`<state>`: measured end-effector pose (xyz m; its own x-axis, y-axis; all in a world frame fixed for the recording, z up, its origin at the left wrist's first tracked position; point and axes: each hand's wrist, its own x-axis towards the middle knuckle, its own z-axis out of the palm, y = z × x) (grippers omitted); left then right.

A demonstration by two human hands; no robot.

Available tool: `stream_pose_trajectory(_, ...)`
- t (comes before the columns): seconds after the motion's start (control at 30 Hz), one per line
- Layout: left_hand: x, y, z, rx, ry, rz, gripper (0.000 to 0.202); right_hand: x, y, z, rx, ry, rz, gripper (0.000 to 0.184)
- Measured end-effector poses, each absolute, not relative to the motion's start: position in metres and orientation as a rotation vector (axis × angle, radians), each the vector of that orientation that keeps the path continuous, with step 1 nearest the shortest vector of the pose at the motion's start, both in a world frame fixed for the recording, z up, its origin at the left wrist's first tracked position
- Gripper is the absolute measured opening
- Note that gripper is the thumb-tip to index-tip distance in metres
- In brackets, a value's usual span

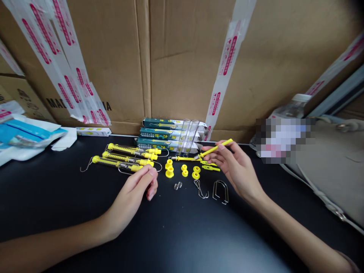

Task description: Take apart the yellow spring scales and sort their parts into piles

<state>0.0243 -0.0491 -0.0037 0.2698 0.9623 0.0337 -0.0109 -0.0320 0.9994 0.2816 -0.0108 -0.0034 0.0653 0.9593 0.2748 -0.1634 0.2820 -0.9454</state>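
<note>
Head view shows right hand [238,167] pinching the yellow rod [212,150] above the black table [182,231], left hand [140,182] with fingers curled together; the step seems handling this rod, and next move probably calls for steady grip.

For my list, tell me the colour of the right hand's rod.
The rod is yellow, in the head view.

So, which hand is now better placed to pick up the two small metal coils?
Probably the left hand: it is nearer to the coils, and no object shows in it, though its inside is hidden. The right hand holds a yellow rod.
</note>
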Motion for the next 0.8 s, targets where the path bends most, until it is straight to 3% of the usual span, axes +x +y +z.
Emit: stream_pose_trajectory(0.8, 0.0245, -0.0487, -0.0042, 1.395, 1.008, 1.008, 0.036, 0.2727, -0.0015, -0.0127, -1.057, -1.543, 0.918, 0.024)
